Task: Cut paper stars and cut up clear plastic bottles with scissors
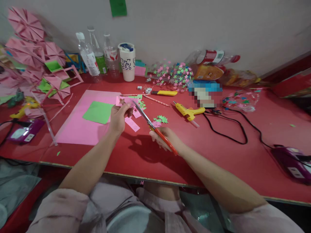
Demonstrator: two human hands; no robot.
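My left hand (pixel 119 117) is closed in a pinch on a small pink paper piece (pixel 125 101), held above the red table (pixel 218 155). My right hand (pixel 164 138) grips red-handled scissors (pixel 152 124), whose blades point up-left and reach the pink piece. Under the hands lie a pink paper strip (pixel 132 124) and a few cut green and pink paper stars (pixel 160 120).
A large pink sheet (pixel 77 129) with a green square (pixel 98 112) lies left. A yellow glue gun (pixel 189 112) with a black cord (pixel 228 129), a yellow cutter (pixel 165 93), bottles (pixel 88 58), a cup (pixel 127 63), a star pile (pixel 175 73) and pink paper structures (pixel 31 55) ring the back; purple power strips (pixel 291 161) sit at both sides.
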